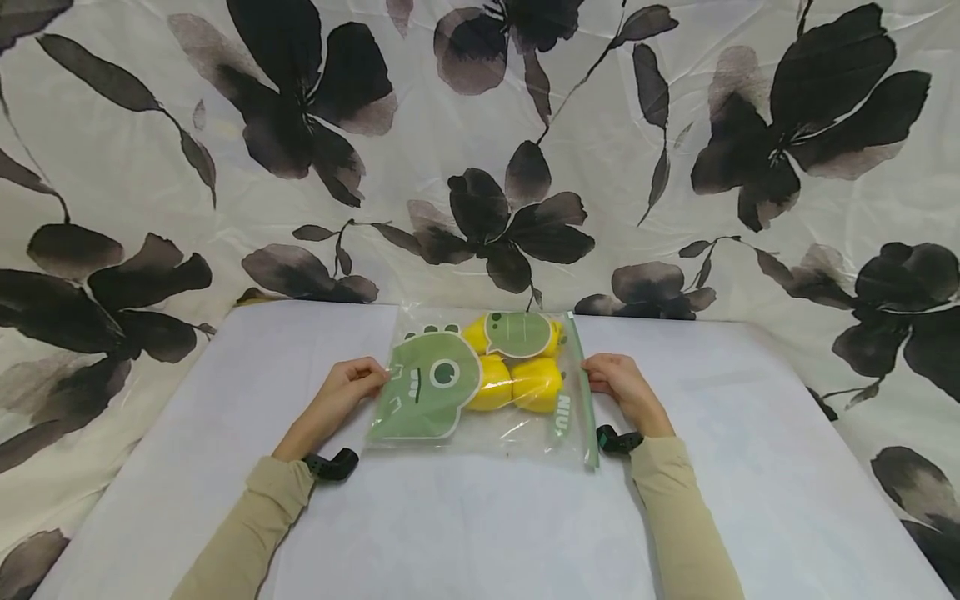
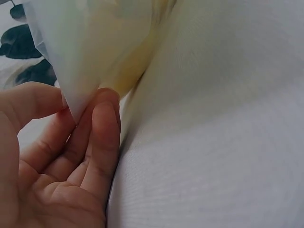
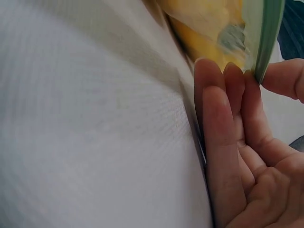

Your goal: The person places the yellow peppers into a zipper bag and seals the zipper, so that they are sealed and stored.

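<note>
A clear zip bag [image 1: 480, 433] with a green one-eyed cartoon print lies on the white table, its green zip strip [image 1: 584, 392] on the right. Inside it show several rounded yellow bundles [image 1: 534, 385], partly hidden by the print. My left hand [image 1: 347, 393] pinches the bag's left edge; in the left wrist view, thumb and fingers [image 2: 105, 137] meet on its pale corner. At the opposite side my right hand [image 1: 628, 390] pinches the zip edge, with the thumb [image 3: 285, 80] on one face and fingers behind, as the right wrist view shows.
A white cloth-like surface [image 1: 465, 533] covers the table. Behind and beside it hangs a pale curtain [image 1: 630, 142] with dark flowers. Both wrists carry small black cameras, the left one [image 1: 333, 465] and the right one [image 1: 618, 440], close to the tabletop.
</note>
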Tool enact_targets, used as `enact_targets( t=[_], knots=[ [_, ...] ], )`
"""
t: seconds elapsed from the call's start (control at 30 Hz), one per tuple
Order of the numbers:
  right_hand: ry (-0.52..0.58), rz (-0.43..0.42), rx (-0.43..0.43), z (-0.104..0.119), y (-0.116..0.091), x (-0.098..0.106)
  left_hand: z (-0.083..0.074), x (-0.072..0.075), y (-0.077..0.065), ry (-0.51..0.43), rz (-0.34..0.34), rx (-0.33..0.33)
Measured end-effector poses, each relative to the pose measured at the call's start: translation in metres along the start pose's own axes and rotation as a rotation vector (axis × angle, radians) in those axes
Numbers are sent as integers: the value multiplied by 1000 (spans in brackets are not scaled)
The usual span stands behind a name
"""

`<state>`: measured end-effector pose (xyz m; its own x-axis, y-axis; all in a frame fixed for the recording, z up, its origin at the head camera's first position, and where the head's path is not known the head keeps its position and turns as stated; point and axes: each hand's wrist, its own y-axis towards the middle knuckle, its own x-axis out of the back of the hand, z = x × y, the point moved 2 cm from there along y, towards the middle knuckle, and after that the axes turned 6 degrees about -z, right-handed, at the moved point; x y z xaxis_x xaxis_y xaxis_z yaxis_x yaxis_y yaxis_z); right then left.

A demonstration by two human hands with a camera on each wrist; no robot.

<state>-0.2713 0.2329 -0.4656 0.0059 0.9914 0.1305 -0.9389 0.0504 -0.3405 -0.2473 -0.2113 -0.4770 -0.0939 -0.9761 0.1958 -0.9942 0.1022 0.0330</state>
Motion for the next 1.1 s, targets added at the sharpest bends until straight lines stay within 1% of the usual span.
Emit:
enact_targets(
  t=[0.1, 0.27, 0.33, 0.47, 0.57, 0.67, 0.73, 0.83, 0.9, 0.97, 1.03, 1.1],
  knots=[
    [-1, -15, -7, 0, -2, 1, -1, -2, 2, 31, 1, 11],
    [9, 21, 12, 2, -5, 0, -4, -2, 5, 78, -22, 56],
    [12, 34, 18, 2, -5, 0, -6, -2, 5, 80, -33, 66],
    [18, 20, 13, 1, -6, 0, -5, -1, 5, 57, -41, 79],
    [26, 14, 8, 0, -6, 0, -2, 0, 4, 30, -45, 80],
    [26, 28, 25, 1, -5, -1, -1, 1, 4, 16, -47, 65],
    [17, 51, 47, 3, -5, -1, -2, 1, 4, 18, -45, 63],
    [2, 94, 70, 7, -7, 3, -6, 0, 3, 58, -27, 55],
    [-16, 114, 88, 13, -11, 7, -11, 1, 2, 122, -1, 39],
    [-63, 100, 133, 20, -17, 13, -17, 3, -1, 232, 16, -10],
    [-137, 47, 225, 30, -24, 20, -26, 7, -5, 377, 19, -93],
    [-260, -60, 371, 41, -33, 27, -38, 12, -10, 546, -10, -189]
  ],
)
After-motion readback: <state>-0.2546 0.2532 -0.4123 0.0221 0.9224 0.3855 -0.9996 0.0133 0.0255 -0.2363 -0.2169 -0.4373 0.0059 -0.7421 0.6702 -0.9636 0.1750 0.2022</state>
